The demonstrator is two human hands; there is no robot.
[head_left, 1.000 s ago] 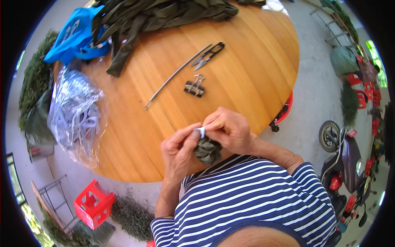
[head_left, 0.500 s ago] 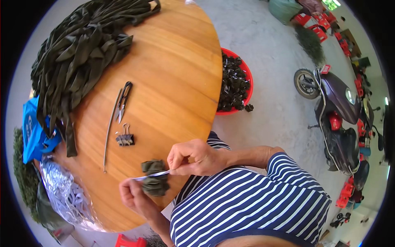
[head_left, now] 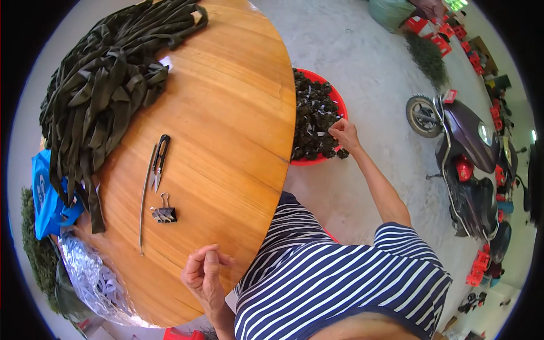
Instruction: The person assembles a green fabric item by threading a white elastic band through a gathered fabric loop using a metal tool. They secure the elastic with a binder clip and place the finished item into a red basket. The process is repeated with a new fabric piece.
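Nearest, the left hand (head_left: 207,275) hangs above the near edge of the wooden tabletop (head_left: 238,141), its fingers loosely curled and nothing visible between them. Half a second ago both hands held a white tie across one dark green bundle there; now this place has no bundle, and the right hand (head_left: 344,136) has gone out past the tabletop's right edge, so the work on this piece is probably complete. A little farther, toward the left edge, lie the binder clip (head_left: 165,215), the metal rod (head_left: 145,207) and the snips (head_left: 160,161), untouched. Beyond the right edge, the right hand is at the rim of the red basin (head_left: 309,162), fingertips drawn together; it is too small to tell whether they grasp something. Many gathered dark bundles (head_left: 310,113) fill the basin, just beside these fingertips and well apart from the left hand. Farthest, dark green strips (head_left: 113,85) heap over the tabletop's far left edge.
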